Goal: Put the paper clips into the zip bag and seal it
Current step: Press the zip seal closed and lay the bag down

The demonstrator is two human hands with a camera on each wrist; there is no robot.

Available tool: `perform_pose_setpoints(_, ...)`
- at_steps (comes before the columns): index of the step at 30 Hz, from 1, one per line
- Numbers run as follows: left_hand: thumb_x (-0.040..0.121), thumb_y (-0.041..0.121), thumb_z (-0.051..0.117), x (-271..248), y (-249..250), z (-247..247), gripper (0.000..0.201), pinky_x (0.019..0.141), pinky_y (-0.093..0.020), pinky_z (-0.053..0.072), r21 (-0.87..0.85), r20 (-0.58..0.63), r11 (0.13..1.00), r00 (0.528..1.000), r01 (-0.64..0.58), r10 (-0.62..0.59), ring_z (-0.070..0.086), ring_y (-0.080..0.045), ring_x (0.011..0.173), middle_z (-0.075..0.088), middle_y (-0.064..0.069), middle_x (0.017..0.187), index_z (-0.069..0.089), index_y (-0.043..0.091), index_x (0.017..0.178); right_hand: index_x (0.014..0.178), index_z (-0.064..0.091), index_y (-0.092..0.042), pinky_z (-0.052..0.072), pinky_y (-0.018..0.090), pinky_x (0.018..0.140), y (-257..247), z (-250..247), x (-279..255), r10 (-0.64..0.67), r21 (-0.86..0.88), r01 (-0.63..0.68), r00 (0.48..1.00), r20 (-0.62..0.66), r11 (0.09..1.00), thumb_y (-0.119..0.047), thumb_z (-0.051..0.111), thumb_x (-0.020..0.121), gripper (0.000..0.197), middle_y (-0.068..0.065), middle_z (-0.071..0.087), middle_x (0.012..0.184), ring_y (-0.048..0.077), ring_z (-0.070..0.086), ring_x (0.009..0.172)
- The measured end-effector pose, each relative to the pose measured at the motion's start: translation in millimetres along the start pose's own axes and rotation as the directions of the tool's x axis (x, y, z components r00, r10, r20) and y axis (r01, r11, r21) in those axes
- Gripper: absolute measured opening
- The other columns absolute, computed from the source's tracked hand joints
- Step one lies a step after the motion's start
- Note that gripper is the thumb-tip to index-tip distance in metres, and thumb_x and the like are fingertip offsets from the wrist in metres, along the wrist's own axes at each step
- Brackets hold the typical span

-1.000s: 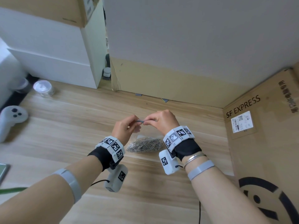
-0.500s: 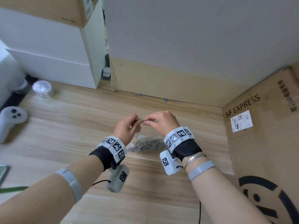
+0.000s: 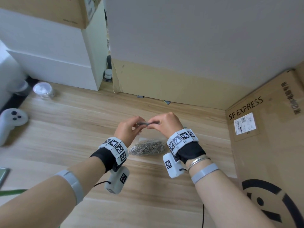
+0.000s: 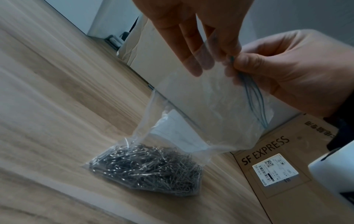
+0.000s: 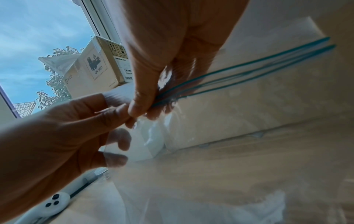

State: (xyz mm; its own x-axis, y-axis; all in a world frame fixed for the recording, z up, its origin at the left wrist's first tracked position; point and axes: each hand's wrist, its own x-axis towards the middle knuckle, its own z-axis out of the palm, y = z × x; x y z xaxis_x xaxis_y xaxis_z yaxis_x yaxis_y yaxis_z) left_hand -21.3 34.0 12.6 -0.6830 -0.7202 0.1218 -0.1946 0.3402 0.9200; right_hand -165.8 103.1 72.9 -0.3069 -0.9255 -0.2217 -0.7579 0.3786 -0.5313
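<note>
Two hands meet at the top edge of the zip bag (image 3: 145,146) in the head view: the left hand (image 3: 127,129) and right hand (image 3: 165,123) pinch the strip between them above the wooden table (image 3: 65,129), while the bag's weighted bottom rests on the table near the wrists, so the mouth stays up and nothing can spill. A white controller (image 3: 11,120) lies far left and a cardboard box (image 3: 266,145) stands at the right. From the left wrist, the paper clips (image 4: 147,168) sit heaped in the bag's bottom on the table, and the clear film rises slack to the fingers (image 4: 191,60), which pinch the top beside the right hand's grip. From the right wrist, the blue zip lines (image 5: 249,71) run away from the right thumb and forefinger and look slightly parted, so I judge the seal unfinished; pinching at one end likely starts the press along the strip.
</note>
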Motion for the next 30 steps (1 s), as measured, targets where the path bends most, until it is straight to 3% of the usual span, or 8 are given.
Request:
perform_pose_setpoints(6, 0.08, 0.009, 0.064, -1, 2, 0, 0.012, 0.056, -0.018, 0.052, -0.024, -0.005, 0.999, 0.999, 0.046, -0.046, 0.059, 0.002, 0.059, 0.057, 0.015, 0.068, 0.062, 0.021, 0.081, 0.086, 0.074, -0.028, 0.052, 0.035, 0.074, 0, 1, -1, -0.004, -0.032, 0.005, 1.0, 0.005, 0.999, -0.033, 0.07, 0.074, 0.014, 0.001, 0.075, 0.081, 0.02, 0.064, 0.076)
perform_pose_setpoints(12, 0.08, 0.008, 0.064, 0, 0, 2, 0.002, 0.056, -0.017, 0.049, 0.037, -0.028, 0.999, 1.0, -0.004, 0.005, 0.059, 0.004, 0.059, 0.055, 0.018, 0.065, 0.065, 0.009, 0.078, 0.082, 0.073, -0.028, 0.051, 0.033, 0.072, -2, 2, -2, 0.018, -0.061, -0.018, 1.0, -0.008, 0.998, -0.035, 0.068, 0.076, 0.011, 0.0, 0.073, 0.078, 0.021, 0.062, 0.076)
perform_pose_setpoints(16, 0.083, 0.008, 0.061, 1, 3, 4, 0.009, 0.056, -0.029, 0.05, 0.117, -0.037, 0.992, 0.998, -0.036, 0.04, 0.056, -0.005, 0.054, 0.056, 0.006, 0.06, 0.06, 0.008, 0.074, 0.077, 0.071, -0.022, 0.052, 0.035, 0.069, -3, 6, -5, -0.007, -0.082, 0.003, 0.999, -0.043, 0.997, -0.034, 0.067, 0.078, 0.012, 0.0, 0.071, 0.074, 0.022, 0.061, 0.072)
perform_pose_setpoints(18, 0.084, 0.008, 0.06, 0, 4, 3, 0.01, 0.057, -0.033, 0.05, 0.141, -0.043, 0.989, 0.998, -0.04, 0.047, 0.058, -0.018, 0.057, 0.057, 0.001, 0.062, 0.058, 0.009, 0.073, 0.079, 0.07, -0.022, 0.051, 0.034, 0.068, -4, 7, -6, -0.016, -0.106, 0.011, 0.998, -0.054, 0.994, -0.037, 0.064, 0.079, 0.016, -0.001, 0.071, 0.075, 0.023, 0.061, 0.072)
perform_pose_setpoints(24, 0.085, 0.011, 0.059, 2, 7, 0, 0.014, 0.057, -0.034, 0.049, 0.185, 0.01, 0.982, 0.999, -0.033, 0.031, 0.059, -0.02, 0.061, 0.055, 0.006, 0.061, 0.055, 0.005, 0.073, 0.083, 0.069, -0.027, 0.048, 0.029, 0.068, 1, 3, -11, -0.061, -0.24, 0.046, 0.997, -0.056, 0.97, -0.045, 0.058, 0.082, 0.021, -0.005, 0.07, 0.077, 0.021, 0.061, 0.076)
perform_pose_setpoints(26, 0.085, 0.011, 0.058, 6, 11, -1, 0.015, 0.056, -0.033, 0.049, 0.176, 0.038, 0.983, 0.999, -0.042, 0.036, 0.06, -0.015, 0.058, 0.056, 0.003, 0.064, 0.054, 0.006, 0.073, 0.081, 0.068, -0.028, 0.046, 0.029, 0.072, 5, 4, -13, -0.06, -0.243, 0.036, 0.994, -0.091, 0.969, -0.046, 0.058, 0.081, 0.02, -0.006, 0.071, 0.076, 0.021, 0.06, 0.081)
perform_pose_setpoints(30, 0.086, 0.008, 0.057, 12, 12, -4, 0.013, 0.055, -0.03, 0.049, 0.158, 0.063, 0.987, 0.998, -0.014, 0.004, 0.058, -0.001, 0.058, 0.053, 0.013, 0.068, 0.053, 0.004, 0.074, 0.078, 0.07, -0.029, 0.041, 0.032, 0.093, 17, -5, -17, -0.041, -0.251, 0.003, 0.988, -0.148, 0.968, -0.047, 0.06, 0.08, 0.02, -0.008, 0.073, 0.076, 0.02, 0.06, 0.076)
